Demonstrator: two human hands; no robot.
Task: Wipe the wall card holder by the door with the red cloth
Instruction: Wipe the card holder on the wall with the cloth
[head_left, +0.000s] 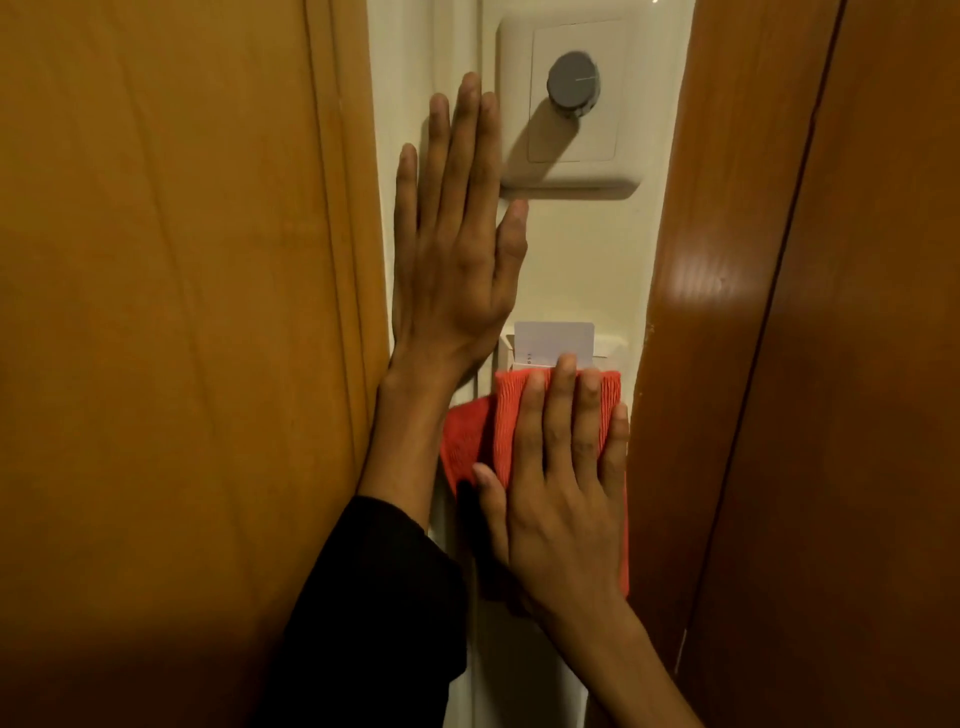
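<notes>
The white card holder (613, 347) is fixed to a narrow cream wall strip, and a white card (553, 339) stands in its slot. A red ribbed cloth (496, 415) covers the holder's front. My right hand (563, 488) lies flat on the cloth and presses it against the holder, its fingertips reaching the card's lower edge. My left hand (454, 244) rests flat on the wall above and to the left of the holder, fingers spread and holding nothing. Most of the holder's body is hidden under the cloth.
A white wall plate with a grey round knob (573, 87) sits above the holder. An orange-brown wooden panel (182, 312) borders the wall strip on the left, and a darker brown wooden door frame (727, 260) borders it on the right.
</notes>
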